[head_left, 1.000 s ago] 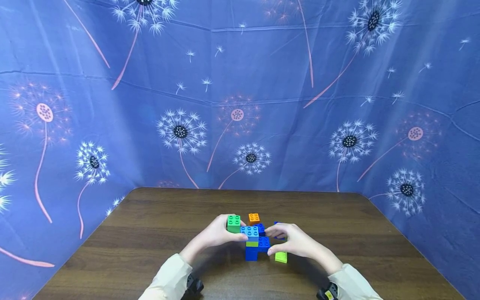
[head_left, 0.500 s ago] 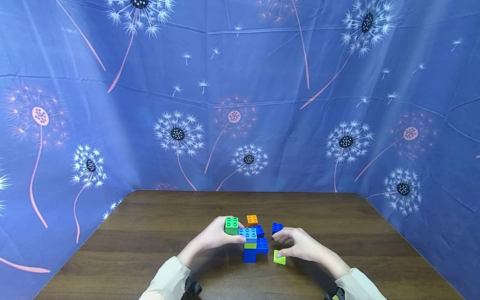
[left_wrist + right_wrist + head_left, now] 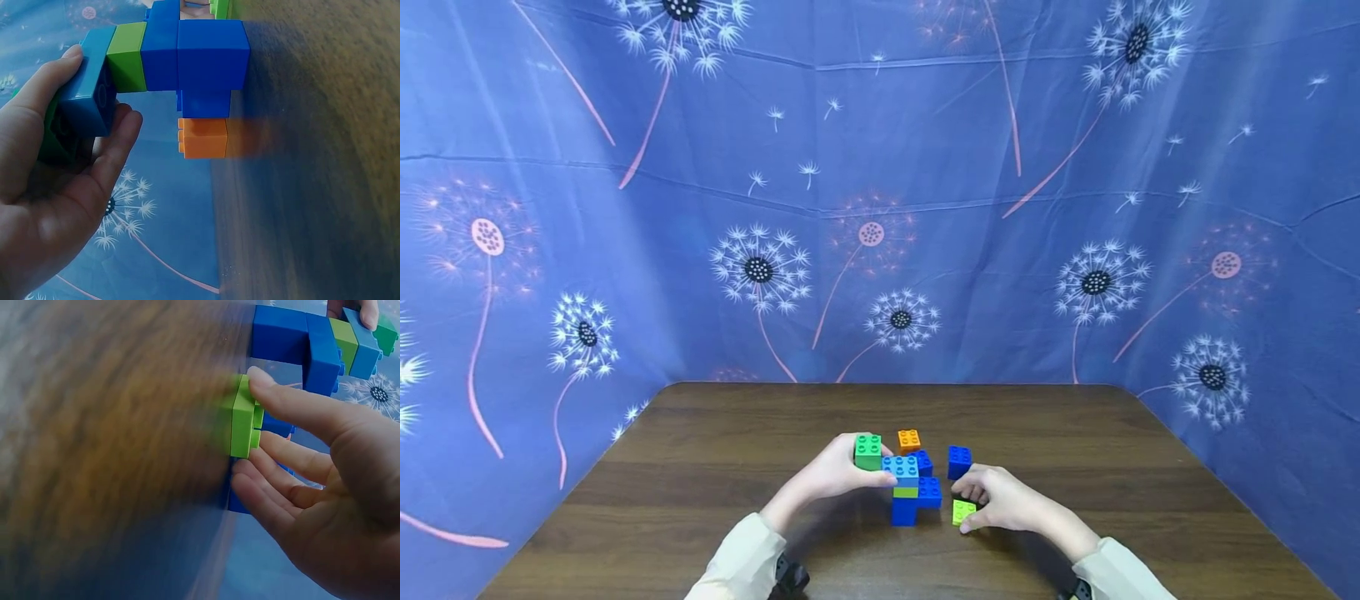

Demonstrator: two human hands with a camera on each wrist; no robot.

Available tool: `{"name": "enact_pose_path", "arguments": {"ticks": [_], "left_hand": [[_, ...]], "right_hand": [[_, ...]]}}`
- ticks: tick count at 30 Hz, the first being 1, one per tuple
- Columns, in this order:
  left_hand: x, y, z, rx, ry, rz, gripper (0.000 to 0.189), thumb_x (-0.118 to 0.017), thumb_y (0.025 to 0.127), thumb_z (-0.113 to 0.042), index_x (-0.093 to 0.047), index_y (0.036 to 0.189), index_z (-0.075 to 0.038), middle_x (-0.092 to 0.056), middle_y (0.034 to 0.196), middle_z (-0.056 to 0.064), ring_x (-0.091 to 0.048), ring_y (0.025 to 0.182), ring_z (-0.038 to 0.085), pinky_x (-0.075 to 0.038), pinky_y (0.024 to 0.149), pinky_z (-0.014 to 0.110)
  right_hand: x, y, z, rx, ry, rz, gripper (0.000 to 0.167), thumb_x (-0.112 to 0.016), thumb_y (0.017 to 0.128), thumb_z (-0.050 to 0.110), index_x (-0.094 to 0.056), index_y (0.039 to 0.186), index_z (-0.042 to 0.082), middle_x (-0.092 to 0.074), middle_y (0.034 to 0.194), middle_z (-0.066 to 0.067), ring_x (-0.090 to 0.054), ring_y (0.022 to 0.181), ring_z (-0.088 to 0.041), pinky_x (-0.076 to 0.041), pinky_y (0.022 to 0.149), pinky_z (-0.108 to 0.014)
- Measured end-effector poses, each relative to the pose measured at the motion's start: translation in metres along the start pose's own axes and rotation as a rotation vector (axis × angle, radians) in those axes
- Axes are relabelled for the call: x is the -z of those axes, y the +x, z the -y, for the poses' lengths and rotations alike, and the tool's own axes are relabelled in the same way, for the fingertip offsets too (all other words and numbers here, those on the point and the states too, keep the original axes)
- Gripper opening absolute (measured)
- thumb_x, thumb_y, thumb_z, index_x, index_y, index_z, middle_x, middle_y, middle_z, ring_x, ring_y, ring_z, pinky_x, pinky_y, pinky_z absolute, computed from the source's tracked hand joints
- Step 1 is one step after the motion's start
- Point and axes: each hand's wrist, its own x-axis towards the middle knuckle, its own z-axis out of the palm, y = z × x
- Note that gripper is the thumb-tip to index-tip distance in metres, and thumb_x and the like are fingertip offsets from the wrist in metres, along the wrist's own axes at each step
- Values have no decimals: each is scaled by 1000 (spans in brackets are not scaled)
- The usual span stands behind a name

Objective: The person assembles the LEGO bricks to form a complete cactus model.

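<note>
A stack of toy building bricks stands on the table: a dark blue brick (image 3: 903, 512) at the bottom, then a lime layer (image 3: 127, 57), a light blue brick (image 3: 901, 471) and a green brick (image 3: 868, 451) on top. My left hand (image 3: 833, 467) grips the light blue brick, thumb on its near side and fingers behind. Low on the table to the right, my right hand (image 3: 1003, 498) pinches a flat lime green brick (image 3: 243, 419), thumb at one side and fingertips at the other. Another dark blue brick (image 3: 929, 492) juts from the stack's right side.
Behind the stack are an orange brick (image 3: 909, 441) and a further blue brick (image 3: 922, 462). A loose blue brick (image 3: 959, 461) sits just beyond my right hand. The brown wooden table (image 3: 737, 417) ends at a blue dandelion-print curtain (image 3: 970, 250).
My right hand has come away from beside the stack, moved right and lowered round the lime green brick, uncovering the loose blue brick. My left hand keeps its grip on the stack.
</note>
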Motion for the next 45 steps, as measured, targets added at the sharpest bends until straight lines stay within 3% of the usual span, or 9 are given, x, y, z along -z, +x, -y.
{"name": "enact_pose_path", "arguments": {"ticks": [6,11,18,22,35,45], "left_hand": [[-1,1,-1,-3,14,1,31,-77,78,-27,-68,99,-6,-67,80,0,-54,66,5,-45,62,22],[-3,-1,-5,10,26,-9,28,-75,79,-20,-67,100,-4,-67,81,2,-51,64,3,-44,60,21],[3,-11,-32,-2,9,-5,26,-74,80,-13,-66,99,3,-66,81,5,-49,63,1,-43,59,20],[4,-13,-38,1,8,-3,26,-74,80,-13,-66,99,3,-67,81,5,-49,63,0,-43,60,19],[6,-13,-39,5,4,16,27,-72,81,-14,-65,100,3,-66,80,5,-49,63,2,-43,60,20],[6,-12,-38,5,10,17,28,-73,81,-15,-65,101,3,-66,79,4,-48,63,2,-43,60,20]], "right_hand": [[-1,-1,0,-3,-14,-11,30,-82,68,16,-65,90,4,-59,82,2,-52,71,-4,-47,63,-20],[-1,-1,2,-1,-20,13,25,-81,70,15,-65,88,8,-59,83,4,-53,73,-4,-48,64,-21],[2,-1,3,43,-57,-13,27,-80,68,11,-64,90,7,-57,87,3,-51,75,-3,-45,65,-19],[4,-1,4,49,-51,-46,28,-79,68,7,-63,91,5,-56,88,0,-52,75,-4,-47,65,-20],[16,1,7,-25,26,-42,30,-76,77,13,-63,102,5,-57,96,-1,-54,81,-7,-50,69,-23],[22,2,11,-22,59,-73,31,-75,79,19,-63,104,5,-61,98,-3,-60,81,-7,-54,71,-29]]}}
